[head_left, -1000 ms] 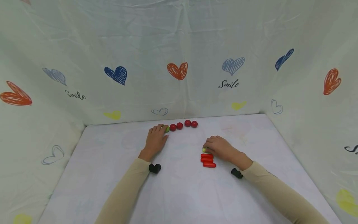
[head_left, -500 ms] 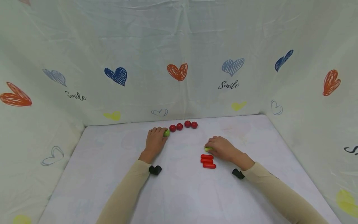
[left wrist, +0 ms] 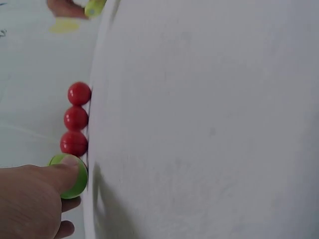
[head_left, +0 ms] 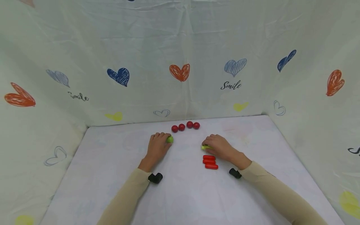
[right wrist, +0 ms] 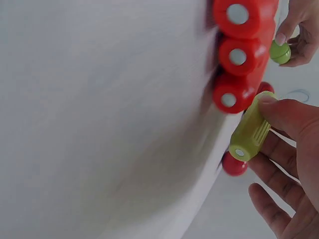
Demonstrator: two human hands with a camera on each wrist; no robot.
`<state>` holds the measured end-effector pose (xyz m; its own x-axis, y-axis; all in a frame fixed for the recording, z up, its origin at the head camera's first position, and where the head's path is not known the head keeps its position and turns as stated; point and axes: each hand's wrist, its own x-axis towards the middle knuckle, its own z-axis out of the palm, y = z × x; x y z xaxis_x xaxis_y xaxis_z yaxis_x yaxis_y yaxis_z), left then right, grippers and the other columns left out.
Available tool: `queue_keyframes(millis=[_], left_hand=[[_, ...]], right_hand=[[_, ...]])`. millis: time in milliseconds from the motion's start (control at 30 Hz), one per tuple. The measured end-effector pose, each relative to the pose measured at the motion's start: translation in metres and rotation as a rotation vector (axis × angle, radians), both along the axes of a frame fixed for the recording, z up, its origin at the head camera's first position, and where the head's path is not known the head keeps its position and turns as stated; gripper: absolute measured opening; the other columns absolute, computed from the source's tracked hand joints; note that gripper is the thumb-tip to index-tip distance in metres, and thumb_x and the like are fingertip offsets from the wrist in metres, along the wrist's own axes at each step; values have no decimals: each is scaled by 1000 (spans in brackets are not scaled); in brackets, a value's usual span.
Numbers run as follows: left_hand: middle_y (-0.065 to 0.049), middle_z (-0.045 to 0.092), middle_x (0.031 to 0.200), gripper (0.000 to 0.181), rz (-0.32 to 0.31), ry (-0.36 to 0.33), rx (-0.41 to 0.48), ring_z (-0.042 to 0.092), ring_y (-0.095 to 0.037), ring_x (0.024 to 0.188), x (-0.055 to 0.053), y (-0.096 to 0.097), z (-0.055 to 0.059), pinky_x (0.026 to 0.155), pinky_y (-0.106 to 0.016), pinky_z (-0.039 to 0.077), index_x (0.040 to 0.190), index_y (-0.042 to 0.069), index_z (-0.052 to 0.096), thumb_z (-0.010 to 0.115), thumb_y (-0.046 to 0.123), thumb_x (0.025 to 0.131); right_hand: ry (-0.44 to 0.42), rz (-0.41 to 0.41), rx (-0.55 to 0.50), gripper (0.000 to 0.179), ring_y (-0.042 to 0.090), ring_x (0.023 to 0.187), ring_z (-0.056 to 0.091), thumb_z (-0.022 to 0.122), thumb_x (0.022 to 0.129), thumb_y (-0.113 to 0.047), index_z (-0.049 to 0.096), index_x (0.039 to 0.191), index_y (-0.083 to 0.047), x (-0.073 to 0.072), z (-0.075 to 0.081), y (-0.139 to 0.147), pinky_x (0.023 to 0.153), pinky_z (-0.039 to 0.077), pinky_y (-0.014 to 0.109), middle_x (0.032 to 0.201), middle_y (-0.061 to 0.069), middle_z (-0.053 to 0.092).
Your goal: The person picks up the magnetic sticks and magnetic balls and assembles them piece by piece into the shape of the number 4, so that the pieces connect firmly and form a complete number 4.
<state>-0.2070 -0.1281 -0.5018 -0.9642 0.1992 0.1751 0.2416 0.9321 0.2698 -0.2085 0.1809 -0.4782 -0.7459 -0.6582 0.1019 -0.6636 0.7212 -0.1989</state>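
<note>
My left hand (head_left: 157, 145) pinches a green ball (head_left: 170, 139) between thumb and fingers, a little nearer to me than the row of red balls (head_left: 181, 127). In the left wrist view the thumb lies on the green ball (left wrist: 75, 181). My right hand (head_left: 220, 147) grips a yellow-green rod (head_left: 206, 147) just beyond the red rods (head_left: 209, 162). The right wrist view shows this rod (right wrist: 247, 130) with ribbed sides and a silvery disc in its end, the thumb on top and fingers beneath. Matching discs show in the ends of the red rods (right wrist: 244, 57).
A white cloth covers the table (head_left: 180, 193). Behind it stands a white curtain (head_left: 146, 93) printed with hearts and the word Smile; more of it hangs at both sides. Each wrist wears a black camera, one by the left sleeve (head_left: 123, 197) and one by the right.
The left hand has drawn the green ball toward me, away from the red balls. The right hand has shifted the yellow-green rod slightly away from the red rods, which stay in place.
</note>
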Motion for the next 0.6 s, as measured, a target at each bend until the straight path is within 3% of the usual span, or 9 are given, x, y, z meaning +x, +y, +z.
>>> queue_keyframes(millis=[333, 600], left_hand=[[-5, 72, 124, 40, -48, -17, 36, 60, -27, 119, 24, 12, 2, 114, -52, 42, 132, 14, 69, 81, 25, 96], [-4, 72, 123, 41, -68, -27, 45, 60, -27, 118, 35, 14, 1, 113, -51, 42, 131, 14, 70, 83, 26, 94]], right_hand=[[27, 73, -26, 28, 20, 103, 67, 84, 92, -16, 78, 119, -12, -5, 3, -25, 95, 57, 39, 109, 1, 76], [-14, 74, -40, 27, 21, 104, 68, 83, 93, -17, 77, 119, -12, -4, 5, -42, 98, 56, 40, 111, 2, 77]])
